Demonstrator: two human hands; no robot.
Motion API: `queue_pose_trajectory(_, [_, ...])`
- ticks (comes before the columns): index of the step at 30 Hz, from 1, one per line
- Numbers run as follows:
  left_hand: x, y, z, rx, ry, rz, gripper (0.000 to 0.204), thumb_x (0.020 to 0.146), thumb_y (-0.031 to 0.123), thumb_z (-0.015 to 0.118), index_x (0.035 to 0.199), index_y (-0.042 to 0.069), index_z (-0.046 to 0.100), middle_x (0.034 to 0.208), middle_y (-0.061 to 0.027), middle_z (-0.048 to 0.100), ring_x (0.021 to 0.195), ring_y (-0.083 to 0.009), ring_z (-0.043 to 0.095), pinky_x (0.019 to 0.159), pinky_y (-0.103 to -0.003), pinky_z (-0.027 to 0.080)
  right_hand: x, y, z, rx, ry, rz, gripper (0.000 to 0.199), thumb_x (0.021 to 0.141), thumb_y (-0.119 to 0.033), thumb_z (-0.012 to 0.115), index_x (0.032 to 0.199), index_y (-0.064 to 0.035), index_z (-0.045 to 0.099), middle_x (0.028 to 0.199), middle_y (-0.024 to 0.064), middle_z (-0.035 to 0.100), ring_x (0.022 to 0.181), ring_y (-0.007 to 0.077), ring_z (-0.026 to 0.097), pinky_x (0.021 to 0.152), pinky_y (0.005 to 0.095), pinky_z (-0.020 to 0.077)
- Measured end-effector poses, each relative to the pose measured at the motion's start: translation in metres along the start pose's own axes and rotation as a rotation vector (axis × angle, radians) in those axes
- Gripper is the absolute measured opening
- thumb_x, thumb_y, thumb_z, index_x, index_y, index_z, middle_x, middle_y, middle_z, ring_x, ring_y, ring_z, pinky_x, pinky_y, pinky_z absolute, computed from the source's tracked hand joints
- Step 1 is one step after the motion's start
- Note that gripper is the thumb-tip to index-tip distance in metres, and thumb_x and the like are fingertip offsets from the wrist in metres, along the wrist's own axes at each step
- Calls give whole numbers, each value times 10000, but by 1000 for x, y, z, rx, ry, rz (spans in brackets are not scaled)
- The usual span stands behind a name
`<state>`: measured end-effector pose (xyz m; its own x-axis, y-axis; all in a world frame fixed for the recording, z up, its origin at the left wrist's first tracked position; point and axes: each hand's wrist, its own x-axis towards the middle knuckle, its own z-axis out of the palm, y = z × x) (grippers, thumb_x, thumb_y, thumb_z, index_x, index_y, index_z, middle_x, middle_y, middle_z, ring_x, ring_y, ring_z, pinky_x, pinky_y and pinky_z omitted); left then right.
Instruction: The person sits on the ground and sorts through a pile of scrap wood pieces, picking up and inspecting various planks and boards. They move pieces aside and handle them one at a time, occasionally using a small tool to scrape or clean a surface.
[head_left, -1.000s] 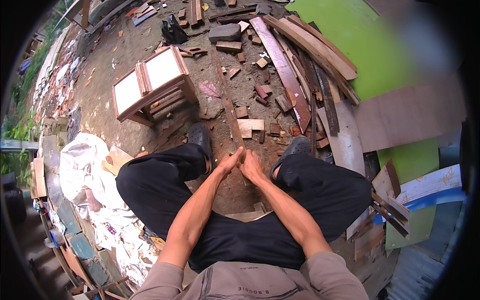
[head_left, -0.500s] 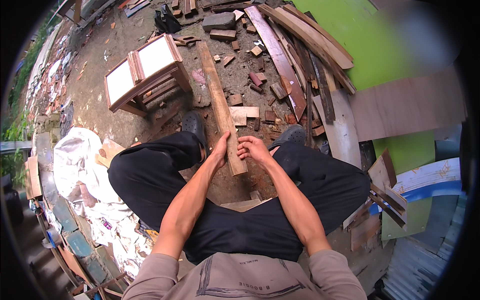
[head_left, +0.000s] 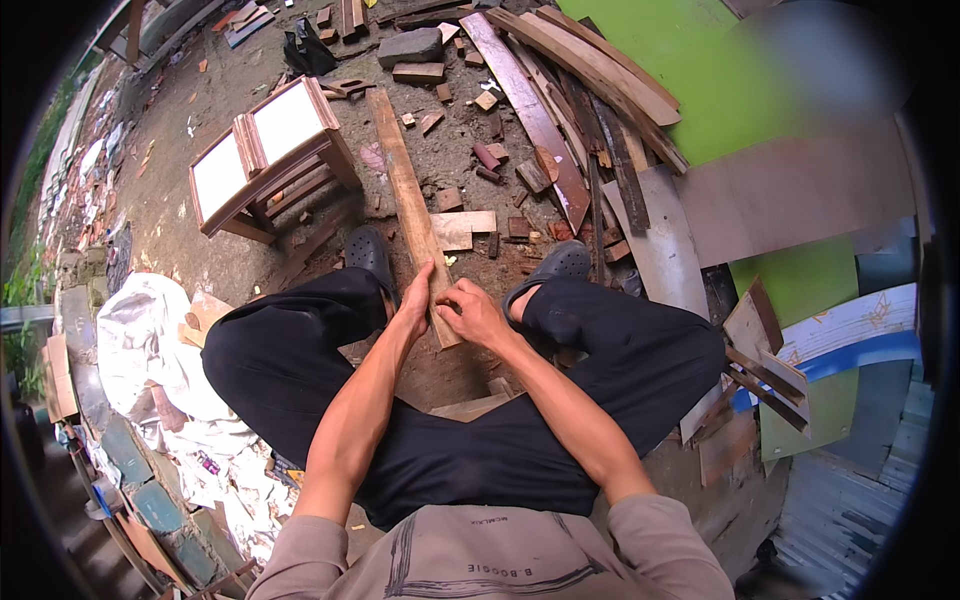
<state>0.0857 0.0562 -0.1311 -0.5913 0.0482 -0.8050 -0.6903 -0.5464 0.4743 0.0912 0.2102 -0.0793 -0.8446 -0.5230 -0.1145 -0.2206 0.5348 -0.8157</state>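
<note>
Currently, left hand (head_left: 413, 302) grips plank (head_left: 405, 195) by its left edge; right hand (head_left: 476, 316) half-curled over near end, grip unclear. Plank points to 11–12 o'clock, loose, unjoined. Beyond: white-panelled frame (head_left: 291, 121) at 10–11, seemingly assembled; timber stack (head_left: 590, 90) at 1, unassembled.

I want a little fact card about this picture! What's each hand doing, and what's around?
Left hand: the left hand holds the plank's left edge
Right hand: the right hand is curled over its right edge
Shoes: grey left clog and right clog, either side of the plank
Far left: stand with white panels
Far right: green sheet
</note>
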Motion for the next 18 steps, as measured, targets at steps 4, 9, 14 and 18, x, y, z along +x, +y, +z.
queue_pose_trajectory(4, [0,-4,1,114,152,98,711,899,569,637,1271,-34,576,1148,-137,641,986,-235,634,847,-388,528,-2,-3,5,-40,3,27,304,832,-221,734,1083,-66,664,1049,132,576,1080,358,556,911,456,473])
queue_pose_trajectory(9, [-1,-7,8,277,235,289,690,853,524,722,1174,-77,618,1029,-159,682,872,-226,670,772,-347,541,-6,-1,20,194,131,142,762,803,-204,694,1432,9,320,1254,238,408,1205,388,479,1044,448,419])
queue_pose_trajectory(14, [-1,-14,18,227,242,305,643,856,477,745,1166,-75,631,1022,-147,701,855,-213,687,770,-329,548,-11,4,29,162,309,86,827,760,-175,673,1458,19,274,1366,269,353,1271,453,436,1083,488,389])
queue_pose_trajectory(18, [9,-13,8,282,208,370,651,868,478,735,1215,-57,606,1038,-135,696,876,-209,681,773,-325,546,-13,11,36,236,303,40,791,783,-182,674,1443,42,300,1380,279,367,1294,446,423,1108,475,368])
